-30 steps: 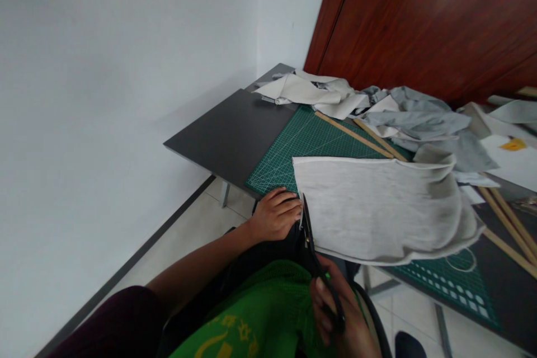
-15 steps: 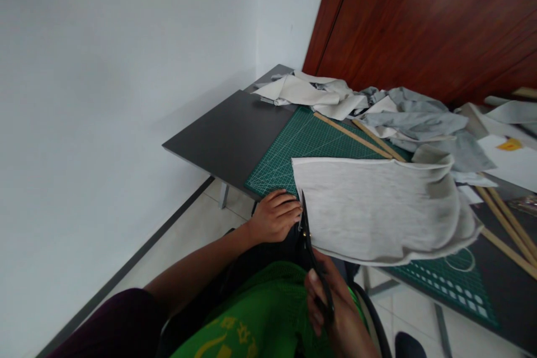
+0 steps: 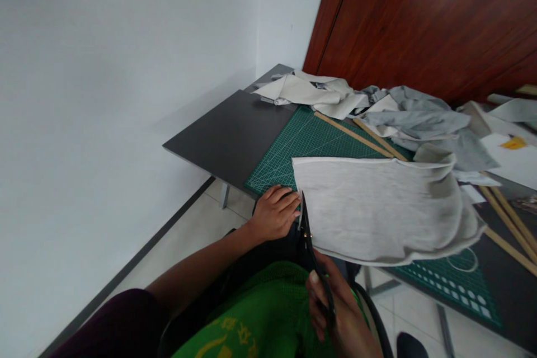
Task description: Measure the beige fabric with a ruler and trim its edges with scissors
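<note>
A light grey folded cloth (image 3: pixel 377 207) lies across the green cutting mat (image 3: pixel 272 165), its near edge hanging over the table's front. My right hand (image 3: pixel 338 305) is wrapped round the handles of black scissors (image 3: pixel 308 229), whose blades point away from me along the cloth's left edge. Beside the blades, my left hand (image 3: pixel 277 213) rests palm down at the mat's front edge, fingertips against a narrow strip at the cloth's left edge. Whether it pinches the strip is hard to make out; its fingers lie close together.
Crumpled white and grey fabric (image 3: pixel 419 117) is piled along the back of the dark table (image 3: pixel 222 128). Wooden strips (image 3: pixel 352 134) lie behind the cloth, with more (image 3: pixel 507 221) at the right. A white wall borders the left, a red-brown door the back.
My left hand has shifted slightly, its fingers moving a little up and left. The scissors and my right hand have hardly moved.
</note>
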`<state>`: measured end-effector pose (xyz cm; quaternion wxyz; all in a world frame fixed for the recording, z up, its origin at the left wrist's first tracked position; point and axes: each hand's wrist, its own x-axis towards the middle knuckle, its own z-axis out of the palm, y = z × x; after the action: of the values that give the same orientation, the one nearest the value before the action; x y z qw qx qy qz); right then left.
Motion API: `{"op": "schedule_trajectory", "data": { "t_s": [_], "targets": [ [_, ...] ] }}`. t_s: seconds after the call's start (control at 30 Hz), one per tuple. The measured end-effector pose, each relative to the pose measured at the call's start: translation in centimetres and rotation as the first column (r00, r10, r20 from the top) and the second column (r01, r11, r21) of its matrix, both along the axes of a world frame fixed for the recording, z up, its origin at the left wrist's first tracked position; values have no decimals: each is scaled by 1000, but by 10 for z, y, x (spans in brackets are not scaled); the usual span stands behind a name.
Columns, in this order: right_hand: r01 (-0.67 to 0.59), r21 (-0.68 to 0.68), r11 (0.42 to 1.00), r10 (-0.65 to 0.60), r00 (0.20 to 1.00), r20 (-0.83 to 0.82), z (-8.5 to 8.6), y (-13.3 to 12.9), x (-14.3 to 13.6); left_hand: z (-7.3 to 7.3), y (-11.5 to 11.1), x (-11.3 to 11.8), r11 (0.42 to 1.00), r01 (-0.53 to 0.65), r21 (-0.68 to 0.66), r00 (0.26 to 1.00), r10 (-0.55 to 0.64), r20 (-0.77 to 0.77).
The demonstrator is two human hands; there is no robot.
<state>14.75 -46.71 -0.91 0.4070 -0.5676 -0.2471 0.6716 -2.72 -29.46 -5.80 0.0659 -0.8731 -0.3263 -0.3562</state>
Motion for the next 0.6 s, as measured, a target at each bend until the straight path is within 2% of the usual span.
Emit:
{"op": "schedule_trajectory", "data": {
  "t_s": [0.23, 0.6],
  "targets": [
    [9, 8, 1000, -10, 997, 71, 9, 1, -2, 0, 0, 0, 1000, 0, -23, 1000, 0, -10],
    [-40, 36, 999, 35, 992, 120, 2, -1, 0, 0, 1, 0, 1000, 20, 7, 1000, -20, 19]
  ]
}}
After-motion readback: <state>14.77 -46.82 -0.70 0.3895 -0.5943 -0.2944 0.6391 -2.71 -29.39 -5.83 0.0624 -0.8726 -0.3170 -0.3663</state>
